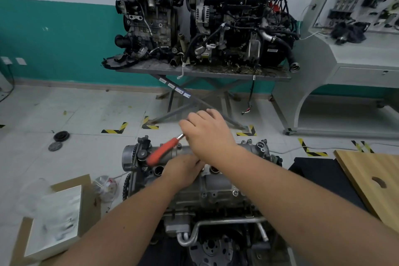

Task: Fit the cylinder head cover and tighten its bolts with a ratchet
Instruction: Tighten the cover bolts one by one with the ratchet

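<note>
Atop the grey cast-metal cylinder head cover [216, 188], the right hand [210, 134] has its grip clamped on the orange-handled ratchet [163, 151] (handle toward eight o'clock); the left hand [183, 170] presses beneath, grip indiscernible.

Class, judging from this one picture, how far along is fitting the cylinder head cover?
Done: the cylinder head cover sits on the engine. In hand: the right hand grips the red-handled ratchet over the cover's far edge, and the left hand rests on the cover beneath. Left: how many bolts remain loose cannot be told.
</note>
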`<state>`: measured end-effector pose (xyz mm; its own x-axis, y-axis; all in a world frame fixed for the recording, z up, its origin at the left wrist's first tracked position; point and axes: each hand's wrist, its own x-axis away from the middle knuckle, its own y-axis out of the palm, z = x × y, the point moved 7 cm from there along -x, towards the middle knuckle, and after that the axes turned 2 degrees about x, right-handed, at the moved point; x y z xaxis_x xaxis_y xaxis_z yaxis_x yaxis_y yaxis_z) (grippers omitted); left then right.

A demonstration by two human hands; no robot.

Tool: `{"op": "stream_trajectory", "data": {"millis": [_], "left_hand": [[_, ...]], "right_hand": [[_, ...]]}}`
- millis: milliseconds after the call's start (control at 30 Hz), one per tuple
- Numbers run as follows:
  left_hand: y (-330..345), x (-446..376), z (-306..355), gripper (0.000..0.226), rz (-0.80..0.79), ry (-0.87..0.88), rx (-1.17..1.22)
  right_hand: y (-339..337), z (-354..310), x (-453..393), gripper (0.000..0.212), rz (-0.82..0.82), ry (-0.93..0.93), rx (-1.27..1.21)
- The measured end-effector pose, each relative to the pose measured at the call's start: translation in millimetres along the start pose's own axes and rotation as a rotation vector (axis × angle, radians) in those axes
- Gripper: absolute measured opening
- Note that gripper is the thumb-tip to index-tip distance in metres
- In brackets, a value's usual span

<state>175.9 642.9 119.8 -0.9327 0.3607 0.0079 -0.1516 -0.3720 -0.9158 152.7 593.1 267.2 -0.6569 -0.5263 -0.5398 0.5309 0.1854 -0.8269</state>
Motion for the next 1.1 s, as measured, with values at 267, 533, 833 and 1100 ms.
{"op": "stream_trajectory", "data": {"millis": [267, 533, 833, 1100], "left_hand": [[8.2, -1.8, -9.9, 0.038, -0.041, -0.062, 0.015], [8.0, -2.2, -9.8, 0.032, -0.034, -0.045, 0.020], [7.3, -1.5, -7.9, 0.032, -0.054, -0.034, 0.015], [-5.5, 3.1, 6.1, 0.029, 0.040, 0.064, 0.254]], "right_hand": [[6.7, 12.5, -16.8, 0.047, -0.408, 0.053, 0.019], [21.3, 33.5, -7.7, 0.022, -0.594, 0.746, -0.897], [51.3, 32.9, 32.9, 0.022, 0.166, 1.232, -1.911], [5.9, 12.3, 13.5, 0.023, 0.218, 0.188, -0.247]]}}
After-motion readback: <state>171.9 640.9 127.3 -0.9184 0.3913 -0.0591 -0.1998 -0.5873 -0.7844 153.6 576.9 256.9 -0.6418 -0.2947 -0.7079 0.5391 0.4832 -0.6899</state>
